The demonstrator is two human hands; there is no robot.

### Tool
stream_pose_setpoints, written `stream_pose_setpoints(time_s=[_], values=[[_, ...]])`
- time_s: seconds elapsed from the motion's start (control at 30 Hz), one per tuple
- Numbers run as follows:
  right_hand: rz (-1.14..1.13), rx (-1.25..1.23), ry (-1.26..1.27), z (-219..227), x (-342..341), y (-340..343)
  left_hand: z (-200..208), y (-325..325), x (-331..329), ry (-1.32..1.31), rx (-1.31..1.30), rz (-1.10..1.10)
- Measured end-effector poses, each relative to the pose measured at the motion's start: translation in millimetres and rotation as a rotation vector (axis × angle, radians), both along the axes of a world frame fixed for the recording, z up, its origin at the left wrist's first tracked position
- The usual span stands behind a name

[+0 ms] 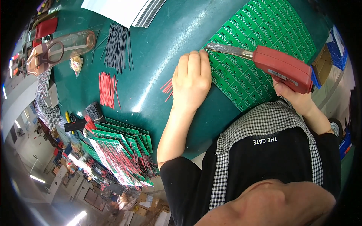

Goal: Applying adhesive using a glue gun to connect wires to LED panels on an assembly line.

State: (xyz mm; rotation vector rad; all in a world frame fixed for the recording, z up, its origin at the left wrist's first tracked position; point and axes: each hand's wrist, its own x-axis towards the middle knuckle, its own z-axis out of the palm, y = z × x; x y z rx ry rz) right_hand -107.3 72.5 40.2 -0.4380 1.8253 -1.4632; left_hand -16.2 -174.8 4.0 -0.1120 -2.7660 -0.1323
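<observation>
My left hand (192, 77) is closed over the left edge of a large green circuit board panel (241, 81), its fingertips pointing away and pressed together. Ends of several red wires (167, 89) stick out from under its palm side; the pinch itself is hidden. In my right hand (292, 94) is a red soldering gun (283, 67), gripped by its handle. The gun's metal barrel reaches left across the panel, and its tip lies right beside my left fingertips. Whether the tip touches a wire or the board is too small to tell.
Left on the green table lie loose red wires (107, 90) and black wires (117, 47). Beyond them are a clear bottle (77, 45), a small packet (76, 64) and white sheets (122, 11). Wired green boards (130, 141) are piled at the near left. A cardboard box (323, 64) stands at right.
</observation>
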Motion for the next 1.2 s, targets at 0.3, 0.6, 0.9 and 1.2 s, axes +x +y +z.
stream_pose_setpoints(time_s=[0.3,0.6,0.9,1.2], values=[[-0.025,-0.120,-0.064,-2,-1,-1,-1,-1,1,-0.011,-0.003,-0.009],[-0.095,-0.112,-0.094,4,-6,-3,3,2,-4,0.003,0.021,0.002],[-0.147,-0.113,-0.148,2,-7,-3,-2,5,-14,0.024,0.017,-0.028],[-0.079,-0.049,-0.121,2,-8,5,1,8,-15,-0.006,0.037,-0.028]])
